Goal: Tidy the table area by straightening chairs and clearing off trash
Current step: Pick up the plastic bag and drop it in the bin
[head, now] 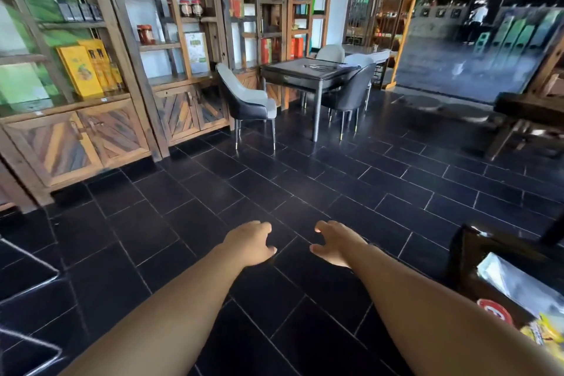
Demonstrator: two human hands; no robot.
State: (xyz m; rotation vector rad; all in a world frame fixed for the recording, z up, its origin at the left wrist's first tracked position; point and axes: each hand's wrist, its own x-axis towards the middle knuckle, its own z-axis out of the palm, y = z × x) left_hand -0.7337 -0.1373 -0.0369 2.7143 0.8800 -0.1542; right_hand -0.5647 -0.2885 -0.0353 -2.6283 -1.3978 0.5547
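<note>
Two hands hover at six o'clock, holding nothing: left hand (248,243) with fingers loosely curled, right hand (337,243) likewise slack. Well ahead at twelve o'clock, a grey chair (247,99) stands angled beside the dark table (287,71), with a darker chair (351,91) close against its right side.

Open floor (305,186) ahead up to the table (305,75) and chairs (247,101); shelving (91,131) along the left.

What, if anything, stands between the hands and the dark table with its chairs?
Nothing visible does. Only tiled floor lies between the empty left hand and right hand and the grey chair left of the dark table.
</note>
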